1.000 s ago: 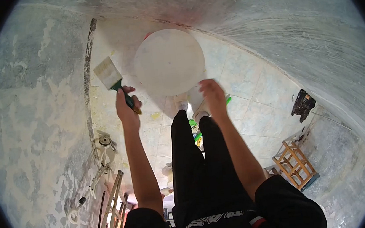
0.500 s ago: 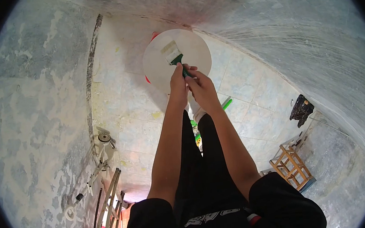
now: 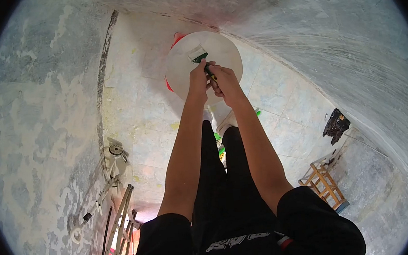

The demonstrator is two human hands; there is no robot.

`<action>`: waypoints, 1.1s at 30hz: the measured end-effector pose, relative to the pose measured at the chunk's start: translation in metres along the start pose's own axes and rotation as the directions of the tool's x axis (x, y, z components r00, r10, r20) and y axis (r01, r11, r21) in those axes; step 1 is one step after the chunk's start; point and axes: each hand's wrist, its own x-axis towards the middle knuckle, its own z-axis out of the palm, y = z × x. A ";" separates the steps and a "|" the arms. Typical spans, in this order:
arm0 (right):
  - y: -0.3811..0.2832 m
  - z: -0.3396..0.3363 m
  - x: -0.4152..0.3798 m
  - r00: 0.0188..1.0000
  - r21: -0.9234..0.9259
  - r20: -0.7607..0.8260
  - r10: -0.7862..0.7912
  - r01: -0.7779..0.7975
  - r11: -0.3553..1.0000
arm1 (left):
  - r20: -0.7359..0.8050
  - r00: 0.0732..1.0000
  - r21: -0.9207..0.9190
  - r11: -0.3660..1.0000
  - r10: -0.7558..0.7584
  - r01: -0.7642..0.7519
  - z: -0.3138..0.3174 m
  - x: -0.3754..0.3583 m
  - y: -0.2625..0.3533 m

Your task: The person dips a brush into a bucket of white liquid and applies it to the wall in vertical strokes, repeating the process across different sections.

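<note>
Both hands, left hand and right hand, are gripping the green-handled paintbrush, dipping its bristles into the paint bucket on the floor; walls looking only patchily coated.

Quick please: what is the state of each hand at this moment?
Left hand: closed on the brush handle, over the white bucket.
Right hand: closed on the same handle.

The tiled floor carries a wooden stool and dark rag.
</note>
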 end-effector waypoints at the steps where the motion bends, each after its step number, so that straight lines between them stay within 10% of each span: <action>1: -0.001 -0.004 -0.003 1.000 -0.068 0.017 -0.003 0.004 0.998 | -0.019 1.000 0.055 0.998 0.016 -0.015 0.001 -0.006 0.001; 15: 0.011 -0.004 -0.045 0.861 -0.667 -0.026 -0.509 0.364 0.650 | 0.033 0.992 0.174 0.977 0.122 -0.126 0.007 -0.052 -0.011; 26: -0.006 0.003 -0.051 0.819 -0.950 0.313 -0.481 0.263 -0.171 | 0.015 0.997 0.065 0.995 0.071 -0.072 -0.013 -0.026 -0.019; 33: 0.004 -0.004 -0.031 0.936 -0.951 0.119 -0.330 0.203 0.235 | -0.050 0.999 0.029 1.000 -0.003 0.004 -0.018 -0.027 -0.029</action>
